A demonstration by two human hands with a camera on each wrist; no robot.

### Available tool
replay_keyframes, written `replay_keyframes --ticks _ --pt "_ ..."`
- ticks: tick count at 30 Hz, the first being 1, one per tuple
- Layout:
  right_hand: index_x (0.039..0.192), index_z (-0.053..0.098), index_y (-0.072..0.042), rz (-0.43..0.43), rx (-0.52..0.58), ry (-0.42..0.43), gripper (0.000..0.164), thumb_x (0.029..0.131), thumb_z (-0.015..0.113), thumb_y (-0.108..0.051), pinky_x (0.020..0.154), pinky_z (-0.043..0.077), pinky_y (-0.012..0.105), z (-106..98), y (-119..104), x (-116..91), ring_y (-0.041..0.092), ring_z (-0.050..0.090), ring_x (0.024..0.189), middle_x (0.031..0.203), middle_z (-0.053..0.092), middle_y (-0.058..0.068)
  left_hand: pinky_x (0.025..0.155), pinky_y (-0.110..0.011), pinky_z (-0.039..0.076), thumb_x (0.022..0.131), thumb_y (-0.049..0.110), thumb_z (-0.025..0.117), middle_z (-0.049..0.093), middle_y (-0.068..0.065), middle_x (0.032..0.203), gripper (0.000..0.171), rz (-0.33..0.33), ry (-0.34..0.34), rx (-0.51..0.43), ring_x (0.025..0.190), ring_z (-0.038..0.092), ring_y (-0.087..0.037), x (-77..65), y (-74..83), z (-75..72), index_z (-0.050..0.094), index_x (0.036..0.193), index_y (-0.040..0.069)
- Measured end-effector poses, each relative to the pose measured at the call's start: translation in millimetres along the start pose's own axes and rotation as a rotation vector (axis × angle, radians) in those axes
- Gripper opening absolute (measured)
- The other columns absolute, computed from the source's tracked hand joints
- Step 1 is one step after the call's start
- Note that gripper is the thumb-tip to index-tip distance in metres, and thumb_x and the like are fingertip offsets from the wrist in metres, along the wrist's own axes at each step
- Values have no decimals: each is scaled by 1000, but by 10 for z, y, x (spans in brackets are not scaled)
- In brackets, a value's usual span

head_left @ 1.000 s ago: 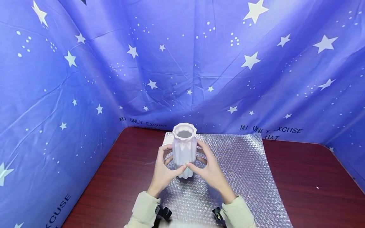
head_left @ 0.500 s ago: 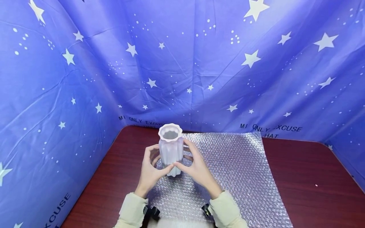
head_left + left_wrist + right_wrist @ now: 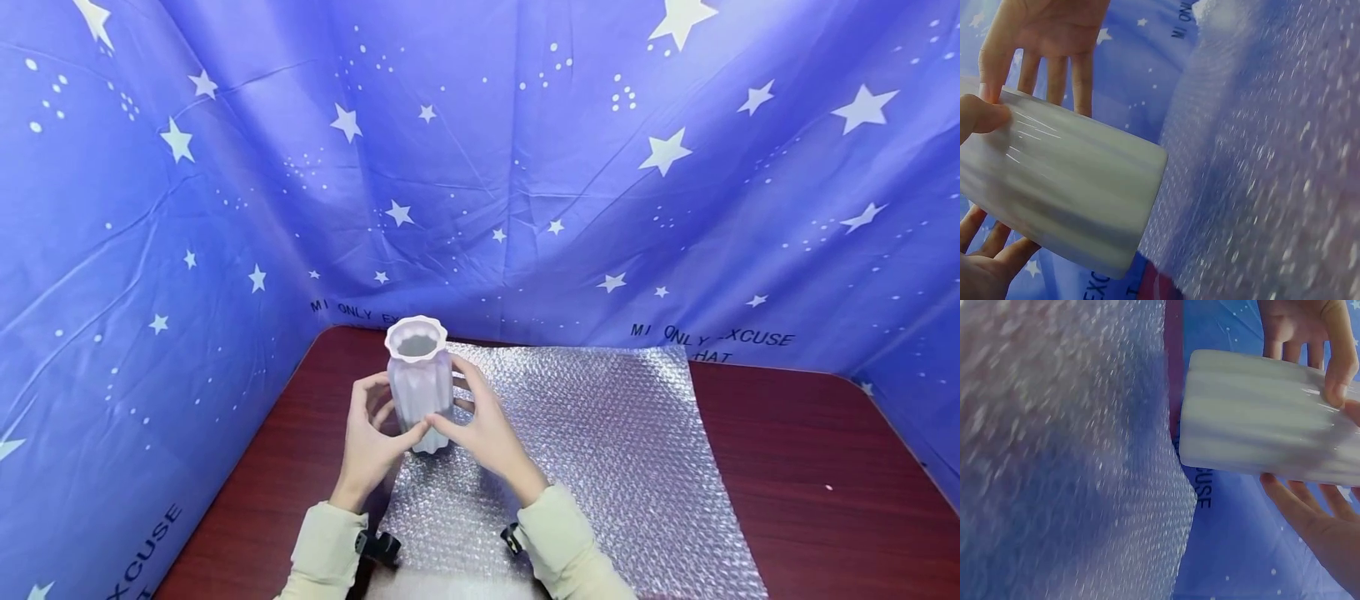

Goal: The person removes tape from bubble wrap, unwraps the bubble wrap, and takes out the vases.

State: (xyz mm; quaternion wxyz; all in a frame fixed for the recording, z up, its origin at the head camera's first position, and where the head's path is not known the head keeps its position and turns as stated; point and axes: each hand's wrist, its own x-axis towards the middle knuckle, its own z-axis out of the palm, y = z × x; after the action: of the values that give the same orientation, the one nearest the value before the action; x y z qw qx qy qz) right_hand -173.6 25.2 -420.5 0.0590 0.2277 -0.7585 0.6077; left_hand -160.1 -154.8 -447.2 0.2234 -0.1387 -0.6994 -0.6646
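Note:
A white, glossy vase with fluted sides and a scalloped rim is held upright between both hands in the head view. My left hand grips its left side, and my right hand grips the right side. Both thumbs meet across the near face, while the fingers reach round towards the back. In the left wrist view the base of the vase is above the sheet, with a gap between them. The right wrist view also shows the vase raised, its base pointing at the sheet.
A large silvery bubble wrap sheet lies on the dark red wooden table. Blue curtains printed with white stars stand along the back and left side. A tiny white speck lies at the right.
Both hands have carried the vase leftwards across the bubble wrap, from near its middle to its far left part. The grip looks the same throughout.

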Motion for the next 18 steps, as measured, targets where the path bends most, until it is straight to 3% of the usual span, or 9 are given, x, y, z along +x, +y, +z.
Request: replay_keyframes --ticks 7,18 --pt "153 32 -9 -16 -12 -24 84 83 79 -9 100 53 42 164 22 120 36 52 128 148 44 15 96 -18 51 64 -19 81 51 -4 129 77 -25 40 7 120 54 -17 43 -40 -152 40 128 -5" --pt "153 33 -11 -6 6 -20 83 84 79 -8 99 53 42 311 62 200 33 52 129 150 43 13 96 -15 49 64 -21 80 52 -1 127 77 -10 53 30 120 53 -14 93 -49 -287 40 128 -9"
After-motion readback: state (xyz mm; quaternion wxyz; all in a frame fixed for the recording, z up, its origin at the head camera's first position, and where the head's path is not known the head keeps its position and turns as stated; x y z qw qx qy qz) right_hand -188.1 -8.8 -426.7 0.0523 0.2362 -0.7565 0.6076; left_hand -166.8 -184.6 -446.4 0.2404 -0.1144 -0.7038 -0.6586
